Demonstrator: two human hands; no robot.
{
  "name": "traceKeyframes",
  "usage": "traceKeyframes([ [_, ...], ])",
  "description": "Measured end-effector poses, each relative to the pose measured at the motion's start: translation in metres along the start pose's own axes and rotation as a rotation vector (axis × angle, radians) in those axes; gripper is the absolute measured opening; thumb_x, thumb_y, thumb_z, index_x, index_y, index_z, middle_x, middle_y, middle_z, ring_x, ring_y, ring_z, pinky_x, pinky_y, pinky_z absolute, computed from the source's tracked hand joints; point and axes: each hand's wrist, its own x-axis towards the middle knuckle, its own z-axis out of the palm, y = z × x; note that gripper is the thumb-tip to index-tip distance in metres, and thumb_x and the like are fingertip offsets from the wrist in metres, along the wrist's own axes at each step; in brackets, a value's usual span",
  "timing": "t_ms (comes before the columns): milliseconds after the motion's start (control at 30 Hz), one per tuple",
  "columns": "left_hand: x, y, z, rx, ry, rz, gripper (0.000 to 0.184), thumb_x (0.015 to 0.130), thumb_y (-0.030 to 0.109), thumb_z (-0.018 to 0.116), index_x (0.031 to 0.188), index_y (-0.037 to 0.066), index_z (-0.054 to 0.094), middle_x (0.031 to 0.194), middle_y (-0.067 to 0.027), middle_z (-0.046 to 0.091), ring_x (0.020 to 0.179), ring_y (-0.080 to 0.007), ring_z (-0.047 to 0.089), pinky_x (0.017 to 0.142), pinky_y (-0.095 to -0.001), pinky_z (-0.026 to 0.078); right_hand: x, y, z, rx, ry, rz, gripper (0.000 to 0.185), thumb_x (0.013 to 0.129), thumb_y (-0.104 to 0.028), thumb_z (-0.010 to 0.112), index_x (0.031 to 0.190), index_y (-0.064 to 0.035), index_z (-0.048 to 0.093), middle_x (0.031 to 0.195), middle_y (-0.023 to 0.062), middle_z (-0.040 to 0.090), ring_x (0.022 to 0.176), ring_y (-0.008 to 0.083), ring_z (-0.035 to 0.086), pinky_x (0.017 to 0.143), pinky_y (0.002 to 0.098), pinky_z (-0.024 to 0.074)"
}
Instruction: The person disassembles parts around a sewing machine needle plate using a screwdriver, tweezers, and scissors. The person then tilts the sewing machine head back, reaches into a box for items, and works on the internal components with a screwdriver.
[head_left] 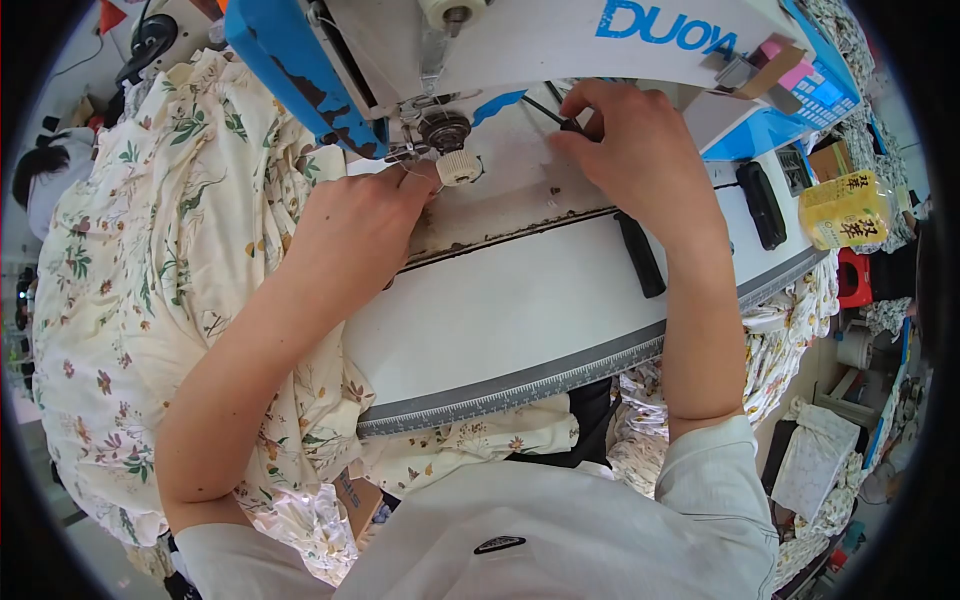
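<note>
The sewing machine [680, 45], white and blue, stands over the table in front of me. My left hand [360, 225] reaches under its needle end, beside the cream tension dial [459, 168]. Those fingers are bent together, their tips partly hidden, and what they pinch does not show. To the right, my right hand [640, 150] is raised beneath the machine arm, thumb and fingers closed on a slim black tool [545, 110] whose exact kind I cannot make out. Floral cream fabric [170, 270] lies in a big heap beside my left arm.
A grey ruler strip [510, 398] edges the white tabletop [500, 330]. One black-handled item [640, 255] lies by my right wrist, another black object [762, 205] farther right. Beyond are a yellow-labelled bottle [848, 210] and more fabric. A person [62, 170] is at far left.
</note>
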Motion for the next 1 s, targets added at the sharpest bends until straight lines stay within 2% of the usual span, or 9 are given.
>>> traceKeyframes([
  [33, 0.0, 0.0, -0.001, 0.002, -0.014, 0.008, 0.034, 0.085, 0.0, 0.065, 0.119, 0.003, 0.063, 0.093, -0.0142, 0.071, 0.077, -0.035, 0.071, 0.063, -0.0453, 0.055, 0.0, 0.001, 0.0, -0.011, 0.008, -0.012, 0.025, 0.088, -0.019, 0.081, 0.105, -0.0013, 0.075, 0.084, 0.0153, 0.076, 0.073, 0.029, 0.072, 0.074, 0.0379, 0.0574],
  [233, -0.005, -0.001, -0.001, -0.041, -0.002, 0.024, 0.035, 0.084, -0.001, 0.064, 0.118, 0.004, 0.063, 0.092, -0.0117, 0.071, 0.078, -0.0333, 0.072, 0.063, -0.045, 0.055, 0.001, 0.002, -0.011, -0.011, 0.017, 0.034, 0.025, 0.089, -0.019, 0.081, 0.106, -0.0012, 0.075, 0.086, 0.0153, 0.076, 0.074, 0.0282, 0.072, 0.074, 0.0374, 0.0574],
  [333, -0.007, -0.004, 0.0, -0.058, 0.029, 0.053, 0.036, 0.083, -0.001, 0.064, 0.119, 0.005, 0.064, 0.092, -0.0105, 0.071, 0.078, -0.0322, 0.072, 0.062, -0.0447, 0.055, 0.005, 0.009, -0.014, -0.054, 0.132, 0.11, 0.022, 0.091, -0.017, 0.078, 0.107, -0.0011, 0.075, 0.091, 0.0155, 0.077, 0.078, 0.0299, 0.073, 0.076, 0.0392, 0.0583],
  [500, -0.006, -0.006, 0.003, -0.073, 0.097, 0.084, 0.035, 0.084, -0.001, 0.065, 0.117, 0.005, 0.068, 0.093, -0.0084, 0.071, 0.08, -0.0308, 0.073, 0.063, -0.0448, 0.055, 0.017, 0.046, 0.006, -0.276, 0.325, -0.047, 0.019, 0.093, -0.013, 0.075, 0.108, -0.0016, 0.075, 0.094, 0.0153, 0.077, 0.085, 0.0326, 0.075, 0.08, 0.0416, 0.0588],
  [600, -0.008, -0.004, 0.002, -0.084, 0.121, 0.075, 0.033, 0.084, 0.001, 0.066, 0.116, 0.006, 0.07, 0.092, -0.008, 0.071, 0.081, -0.0305, 0.073, 0.063, -0.045, 0.055, 0.016, 0.037, 0.004, -0.191, 0.075, 0.079, 0.017, 0.092, -0.011, 0.074, 0.107, -0.0024, 0.074, 0.097, 0.0165, 0.077, 0.091, 0.0361, 0.074, 0.084, 0.0445, 0.0585],
  [733, -0.013, -0.004, -0.01, -0.086, 0.107, 0.04, 0.025, 0.088, 0.004, 0.068, 0.112, 0.006, 0.072, 0.089, -0.009, 0.072, 0.08, -0.0319, 0.073, 0.065, -0.0453, 0.056, 0.014, 0.038, 0.008, -0.31, -0.005, 0.051, 0.013, 0.096, -0.013, 0.066, 0.105, -0.0061, 0.073, 0.103, 0.0179, 0.075, 0.099, 0.0397, 0.072, 0.087, 0.0518, 0.0582],
  [833, -0.016, -0.005, -0.02, -0.11, 0.17, -0.001, 0.014, 0.092, 0.01, 0.069, 0.105, 0.006, 0.074, 0.087, -0.0106, 0.073, 0.078, -0.0338, 0.072, 0.067, -0.046, 0.056, 0.018, 0.047, 0.013, -0.278, -0.006, 0.041, 0.012, 0.094, -0.011, 0.065, 0.102, -0.0055, 0.072, 0.101, 0.0193, 0.075, 0.101, 0.0397, 0.072, 0.089, 0.0519, 0.0581],
  [900, -0.017, -0.008, -0.021, -0.116, 0.138, -0.007, 0.013, 0.093, 0.011, 0.07, 0.104, 0.007, 0.075, 0.088, -0.0106, 0.073, 0.078, -0.0347, 0.071, 0.067, -0.046, 0.056, 0.02, 0.045, 0.014, -0.264, -0.008, 0.037, 0.011, 0.093, -0.01, 0.065, 0.101, -0.0052, 0.071, 0.1, 0.02, 0.074, 0.102, 0.0397, 0.072, 0.09, 0.0519, 0.058],
  [1000, -0.017, -0.009, -0.019, -0.134, 0.079, -0.011, 0.011, 0.095, 0.013, 0.071, 0.103, 0.007, 0.077, 0.09, -0.0107, 0.075, 0.077, -0.0366, 0.07, 0.069, -0.0461, 0.055, 0.022, 0.03, 0.013, -0.417, -0.036, 0.002, 0.012, 0.088, -0.006, 0.064, 0.098, -0.0025, 0.07, 0.1, 0.0229, 0.073, 0.103, 0.0416, 0.071, 0.091, 0.0523, 0.0578],
])
